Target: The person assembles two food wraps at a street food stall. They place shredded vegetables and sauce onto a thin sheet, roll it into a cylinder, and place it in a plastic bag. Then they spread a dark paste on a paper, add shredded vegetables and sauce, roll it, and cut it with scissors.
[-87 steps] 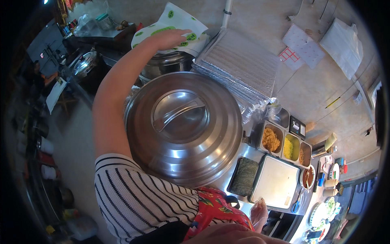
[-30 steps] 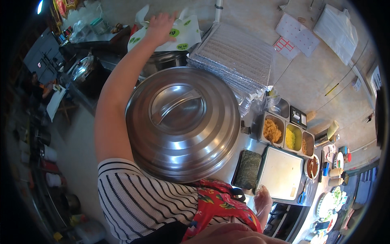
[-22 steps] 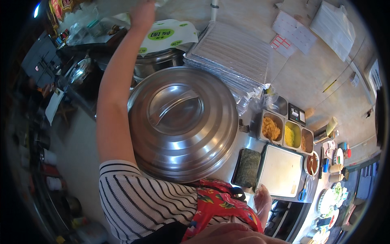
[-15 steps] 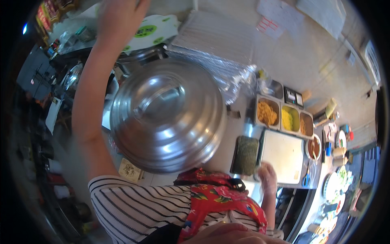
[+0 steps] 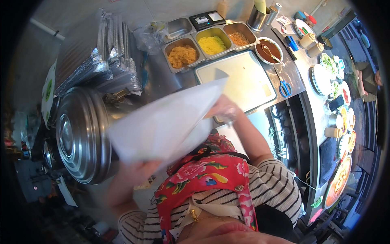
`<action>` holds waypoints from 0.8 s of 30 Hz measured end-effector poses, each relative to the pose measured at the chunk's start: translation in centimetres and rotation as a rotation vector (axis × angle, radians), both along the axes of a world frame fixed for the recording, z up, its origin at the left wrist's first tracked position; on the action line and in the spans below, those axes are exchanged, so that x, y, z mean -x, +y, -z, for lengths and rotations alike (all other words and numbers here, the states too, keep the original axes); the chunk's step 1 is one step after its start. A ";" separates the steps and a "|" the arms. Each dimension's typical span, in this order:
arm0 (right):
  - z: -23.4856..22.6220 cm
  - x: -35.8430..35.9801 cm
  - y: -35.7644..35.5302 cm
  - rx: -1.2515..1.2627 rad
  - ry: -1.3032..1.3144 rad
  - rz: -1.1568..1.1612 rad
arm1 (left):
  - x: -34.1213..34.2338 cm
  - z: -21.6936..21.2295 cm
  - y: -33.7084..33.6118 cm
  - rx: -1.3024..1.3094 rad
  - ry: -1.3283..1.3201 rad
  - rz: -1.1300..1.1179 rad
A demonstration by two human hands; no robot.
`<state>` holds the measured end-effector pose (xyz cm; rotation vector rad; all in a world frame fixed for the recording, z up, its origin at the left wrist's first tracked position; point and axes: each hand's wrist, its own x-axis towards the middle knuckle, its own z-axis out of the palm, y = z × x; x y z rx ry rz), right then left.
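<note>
A large white sheet (image 5: 162,122), blurred by motion, is held slanting in front of my body. Its right edge is gripped by my right hand (image 5: 222,107), on which something like a clear plastic glove shows. At the sheet's lower left edge is my left hand (image 5: 144,168), smeared but closed on it. Just beyond the sheet lies a white cutting board (image 5: 243,77) on the steel counter. A big round steel lid (image 5: 81,134) stands to the left of the sheet. Part of the counter is hidden behind the sheet.
Steel pans hold orange shreds (image 5: 183,56), yellow strips (image 5: 211,44) and brownish shreds (image 5: 239,38). A bowl of dark red sauce (image 5: 270,49) and blue scissors (image 5: 285,88) are right of the board. Foil-wrapped panels (image 5: 101,61) stand far left. Several dishes (image 5: 323,79) line the right.
My left arm has come down from its far reach, and both hands now hold the white sheet. The view has turned right. The dark green sheet beside the board no longer shows.
</note>
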<state>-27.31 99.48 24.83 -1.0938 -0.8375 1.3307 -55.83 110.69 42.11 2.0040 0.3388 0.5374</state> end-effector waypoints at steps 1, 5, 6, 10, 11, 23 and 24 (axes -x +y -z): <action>0.8 -2.4 -2.1 0.148 -0.145 -0.006 | -1.0 2.3 0.1 0.161 0.064 -0.036; 1.6 -12.8 -8.2 0.357 -0.478 0.161 | -9.8 14.4 0.1 0.630 0.348 -0.115; 1.2 -15.6 -8.1 0.468 -0.687 0.140 | -12.7 17.8 -0.7 0.693 0.292 -0.127; 0.2 -19.5 -7.2 0.564 -1.022 0.644 | -21.8 28.9 -4.7 1.207 0.305 -0.355; 0.3 -19.2 -6.9 0.612 -1.069 0.714 | -23.5 30.7 -5.6 1.204 0.303 -0.391; 8.4 -8.7 -6.8 0.850 -1.160 0.119 | -26.3 31.2 -8.7 1.218 0.459 -0.322; 8.6 -9.1 -6.5 0.858 -1.164 0.104 | -25.0 30.1 -8.4 1.149 0.492 -0.237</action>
